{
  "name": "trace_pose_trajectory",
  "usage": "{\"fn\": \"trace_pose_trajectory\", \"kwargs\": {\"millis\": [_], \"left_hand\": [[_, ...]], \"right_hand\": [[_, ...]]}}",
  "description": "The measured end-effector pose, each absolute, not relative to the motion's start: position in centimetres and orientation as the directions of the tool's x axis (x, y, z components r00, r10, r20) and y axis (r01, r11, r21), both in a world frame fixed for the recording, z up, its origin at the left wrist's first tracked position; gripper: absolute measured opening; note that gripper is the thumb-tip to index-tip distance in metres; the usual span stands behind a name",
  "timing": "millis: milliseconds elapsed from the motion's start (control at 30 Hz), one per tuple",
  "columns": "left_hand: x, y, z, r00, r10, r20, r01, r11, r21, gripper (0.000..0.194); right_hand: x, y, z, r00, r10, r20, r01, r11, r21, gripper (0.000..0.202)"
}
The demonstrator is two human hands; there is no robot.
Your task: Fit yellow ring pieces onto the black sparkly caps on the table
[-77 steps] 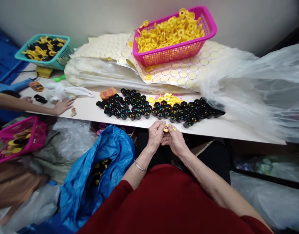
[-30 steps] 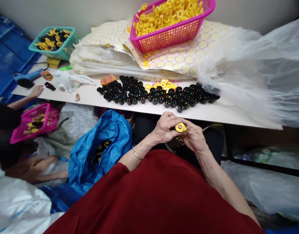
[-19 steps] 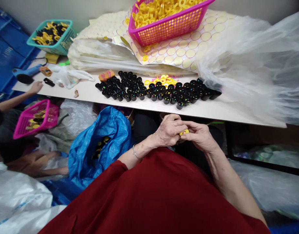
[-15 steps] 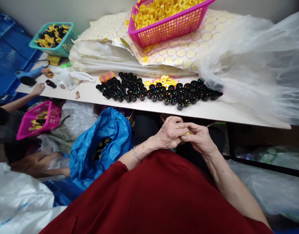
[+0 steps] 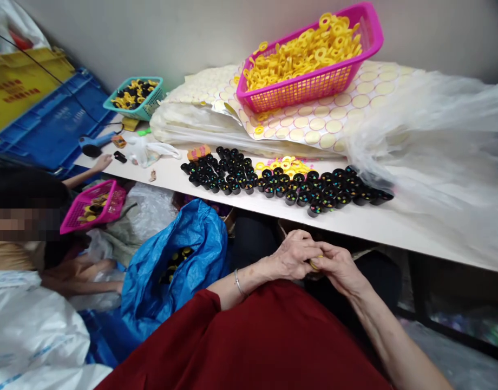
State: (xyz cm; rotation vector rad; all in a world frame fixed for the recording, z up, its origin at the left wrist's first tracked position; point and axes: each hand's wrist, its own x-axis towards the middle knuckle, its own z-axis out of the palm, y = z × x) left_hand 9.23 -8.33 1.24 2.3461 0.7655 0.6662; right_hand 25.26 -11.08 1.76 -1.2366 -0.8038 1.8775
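Yellow piece is in both my hands just off the near edge of the bench, and only a sliver of it shows. Fingers of my left hand and right hand are curled in around it with hardly any gap, probably because something that small needs steadying from both sides. Can't tell what's under my palms tbh. Left forearm comes in from about 8 o'clock, right forearm from nearer 5, so the fingertips meet in the middle. Black cups sit bunched at 11, mostly mouth-up, presumably so nothing tips out. Big pink basket of yellow rings is further back at 12, likely parked clear of the cups.
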Motion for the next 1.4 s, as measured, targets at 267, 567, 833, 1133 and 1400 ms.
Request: {"fn": "trace_pose_trajectory", "kwargs": {"millis": [267,567,833,1133,1400], "left_hand": [[3.0,0.9,6.8,0.3,0.826,0.477,0.499,-0.562,0.659,0.018],[1.0,4.7,6.8,-0.074,0.91,0.408,0.823,-0.176,0.541,0.011],[1.3,9.3,8.5,0.024,0.978,0.209,0.93,-0.098,0.354,0.023],[0.0,9.4,8.4,-0.026,0.971,0.239,0.932,-0.063,0.358,0.018],[-1.2,7.5,7.8,-0.086,0.941,0.328,0.883,-0.081,0.463,0.011]], "right_hand": [[25.4,-6.8,-2.2,-0.139,0.862,-0.487,0.772,-0.213,-0.599,0.023],[27.8,-6.2,2.0,-0.364,0.812,-0.457,0.627,-0.149,-0.764,0.046],[29.5,-0.3,10.4,-0.218,0.962,-0.166,0.47,-0.045,-0.882,0.035],[21.6,12.8,10.6,-0.455,0.886,-0.087,0.849,0.402,-0.342,0.031],[18.1,15.1,9.1,-0.528,0.801,-0.283,0.84,0.541,-0.035,0.039]]}}
